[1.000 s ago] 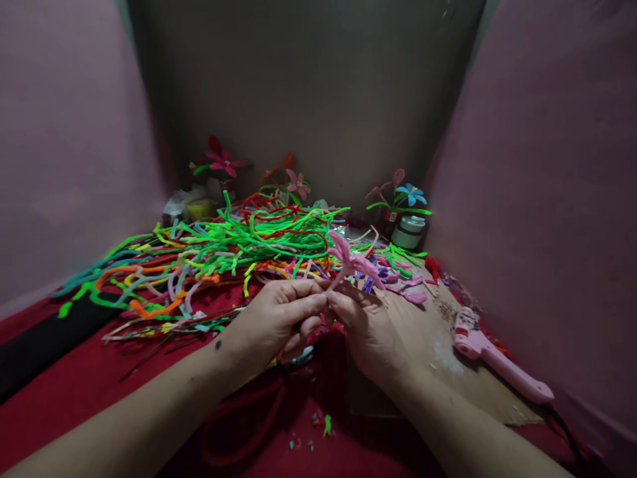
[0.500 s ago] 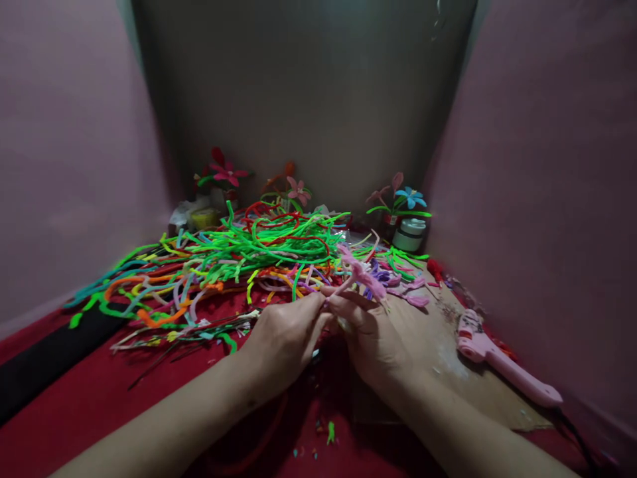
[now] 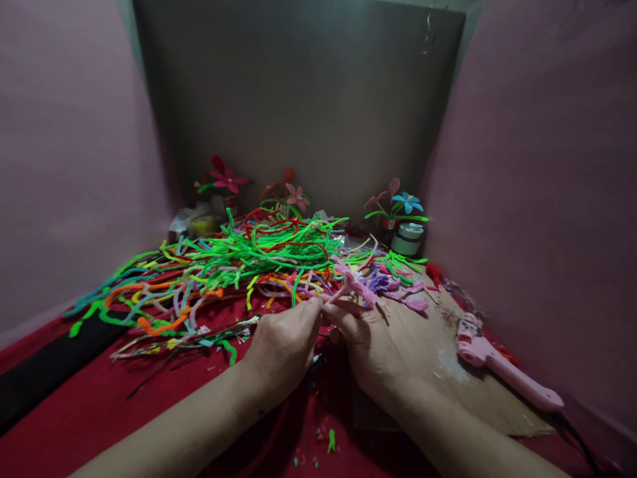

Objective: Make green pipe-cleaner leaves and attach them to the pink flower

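My left hand (image 3: 283,342) and my right hand (image 3: 368,345) meet at the middle of the view, both pinched on the thin stem of a pink pipe-cleaner flower (image 3: 355,282). The flower's petals stick up and to the right of my fingertips. Just beyond them spreads a big pile of loose pipe cleaners (image 3: 239,259), mostly green with orange, red, yellow and blue ones. A few purple and pink petal pieces (image 3: 398,289) lie to the right of the flower.
A pink glue gun (image 3: 497,368) lies on a brown board (image 3: 448,358) at the right. Finished flowers in small pots (image 3: 403,212) stand along the back panel. A red cloth (image 3: 99,398) covers the surface; a black strip (image 3: 44,362) lies at the left.
The view has tilted up slightly. My hands have sunk a little lower in the picture, still holding the pink flower by its stem.
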`<state>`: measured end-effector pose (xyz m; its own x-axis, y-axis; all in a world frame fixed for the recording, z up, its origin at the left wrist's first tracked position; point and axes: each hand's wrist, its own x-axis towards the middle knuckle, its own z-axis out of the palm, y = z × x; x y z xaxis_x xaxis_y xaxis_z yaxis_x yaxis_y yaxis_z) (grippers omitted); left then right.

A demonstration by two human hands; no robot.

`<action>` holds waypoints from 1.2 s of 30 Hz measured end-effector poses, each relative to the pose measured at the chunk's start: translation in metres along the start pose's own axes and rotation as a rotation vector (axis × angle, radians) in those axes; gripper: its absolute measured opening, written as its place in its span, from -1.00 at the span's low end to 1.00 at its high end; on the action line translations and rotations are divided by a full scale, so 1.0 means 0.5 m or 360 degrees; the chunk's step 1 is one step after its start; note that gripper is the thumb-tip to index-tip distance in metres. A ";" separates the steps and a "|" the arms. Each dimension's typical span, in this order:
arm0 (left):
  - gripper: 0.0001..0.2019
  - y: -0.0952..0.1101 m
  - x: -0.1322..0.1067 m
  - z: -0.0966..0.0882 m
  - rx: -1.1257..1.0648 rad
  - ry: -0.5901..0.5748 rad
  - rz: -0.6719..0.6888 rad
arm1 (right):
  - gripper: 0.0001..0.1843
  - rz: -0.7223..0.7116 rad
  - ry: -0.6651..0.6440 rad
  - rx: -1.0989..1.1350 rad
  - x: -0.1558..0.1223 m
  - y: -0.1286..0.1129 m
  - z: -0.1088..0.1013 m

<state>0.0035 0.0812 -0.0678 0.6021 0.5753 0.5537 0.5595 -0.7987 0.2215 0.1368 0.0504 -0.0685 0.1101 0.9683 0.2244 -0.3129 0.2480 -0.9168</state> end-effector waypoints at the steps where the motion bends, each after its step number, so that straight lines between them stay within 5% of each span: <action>1: -0.81 0.002 0.001 -0.001 -0.0099 0.0009 -0.0025 | -0.88 -0.0021 -0.0021 -0.0009 -0.001 -0.004 0.002; 8: -0.85 0.025 0.016 -0.009 -0.1109 0.0117 -0.0538 | -0.81 -0.0206 -0.0073 -0.0241 -0.007 -0.016 0.002; 18: -0.84 0.012 0.026 -0.022 -0.2270 -0.0355 -0.1008 | -0.76 -0.0232 -0.0299 -0.0147 -0.014 -0.022 0.009; 23: -0.78 0.000 0.023 -0.017 -0.2567 -0.0483 -0.1028 | -0.79 -0.0229 -0.0266 -0.0149 -0.008 -0.012 -0.004; 31: -0.79 -0.008 0.018 -0.014 -0.2815 -0.0615 -0.1063 | -0.79 -0.0096 -0.0327 -0.0143 -0.005 -0.077 0.005; 36: -0.79 -0.019 0.011 -0.001 -0.2930 -0.0705 -0.0948 | -0.73 -0.0004 -0.0462 -0.0040 -0.006 -0.056 0.002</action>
<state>0.0013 0.0917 -0.0663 0.8315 0.5548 -0.0290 -0.2758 0.4574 0.8454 0.1440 0.0408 -0.0432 -0.1651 0.9367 0.3087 -0.2892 0.2533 -0.9231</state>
